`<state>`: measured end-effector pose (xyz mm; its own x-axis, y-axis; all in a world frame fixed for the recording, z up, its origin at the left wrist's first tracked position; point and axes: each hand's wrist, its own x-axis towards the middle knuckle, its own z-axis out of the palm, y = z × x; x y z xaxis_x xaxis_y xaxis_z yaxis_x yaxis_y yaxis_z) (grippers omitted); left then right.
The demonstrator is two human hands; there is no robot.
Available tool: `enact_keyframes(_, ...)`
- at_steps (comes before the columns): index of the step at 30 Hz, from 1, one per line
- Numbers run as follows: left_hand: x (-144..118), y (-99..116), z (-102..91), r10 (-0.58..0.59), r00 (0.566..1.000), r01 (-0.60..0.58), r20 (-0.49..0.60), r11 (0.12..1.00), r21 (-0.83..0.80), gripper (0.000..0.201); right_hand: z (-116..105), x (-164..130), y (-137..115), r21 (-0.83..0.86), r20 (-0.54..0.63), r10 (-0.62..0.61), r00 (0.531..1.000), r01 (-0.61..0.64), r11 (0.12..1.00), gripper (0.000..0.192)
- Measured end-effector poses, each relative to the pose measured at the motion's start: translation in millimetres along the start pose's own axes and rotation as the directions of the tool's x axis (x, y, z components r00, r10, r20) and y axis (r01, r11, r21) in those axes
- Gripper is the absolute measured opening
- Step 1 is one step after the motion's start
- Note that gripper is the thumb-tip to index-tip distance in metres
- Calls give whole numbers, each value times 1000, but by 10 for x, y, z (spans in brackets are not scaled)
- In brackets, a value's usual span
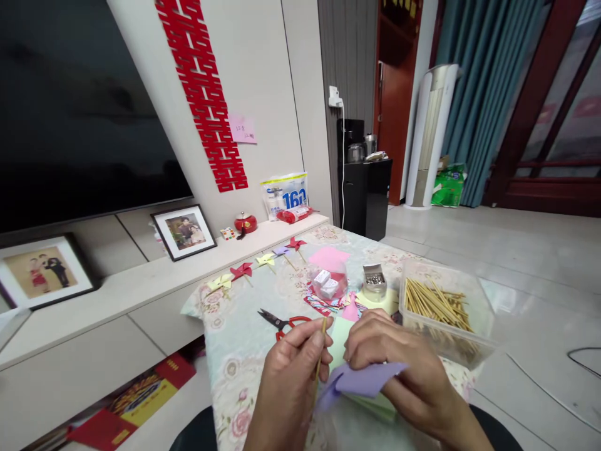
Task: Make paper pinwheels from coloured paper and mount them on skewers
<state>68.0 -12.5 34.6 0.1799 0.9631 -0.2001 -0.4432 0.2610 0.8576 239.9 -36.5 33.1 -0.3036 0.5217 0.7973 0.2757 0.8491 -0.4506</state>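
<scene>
My left hand [297, 360] is closed around a thin wooden stick [323, 327], pinched near its top between thumb and fingers and held nearly upright. Purple folded paper [369, 378], shaped like a pinwheel, is gripped in my right hand [399, 354]; part of it lies behind the fingers, and its left side is blurred. Whether stick and paper touch I cannot tell. Beneath my hands lie light green paper sheets [342, 335]. Red-handled scissors [282, 322] rest open just beyond my left hand.
A clear plastic box [483, 307] of wooden sticks [436, 304] stands at the right. Behind my hands are a small box of metal pins [374, 275] and a clear tub [331, 282] holding small white boxes. Several finished pinwheels [241, 270] line the table's far left edge.
</scene>
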Motion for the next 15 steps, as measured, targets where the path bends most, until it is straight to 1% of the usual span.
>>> enact_keyframes(3, -53, -50, -27, -8, 1000, 8, 14, 1000, 6, 41, 18, 9, -28, -97, -22, -6, 1000, 4, 995, 21)
enact_keyframes(7, -98, -123, -97, 20, 998, -23, 61, 999, 46, 35, 69, -23, -23, -171, -75, -17, 997, 4, 985, 23)
enact_keyframes(9, -102, -149, -135, 57, 994, -65, 89, 994, 84, 31, 94, -36, -19, -189, -94, -20, 995, 2, 982, 23)
enact_keyframes(12, -99, -171, -184, 156, 983, -173, 99, 966, 190, 27, 119, -39, -21, -211, -122, -44, 992, 18, 977, 23)
enact_keyframes(15, -107, -172, -210, 222, 970, -242, 102, 931, 272, 29, 129, -31, -32, -235, -140, -72, 988, 38, 971, 24)
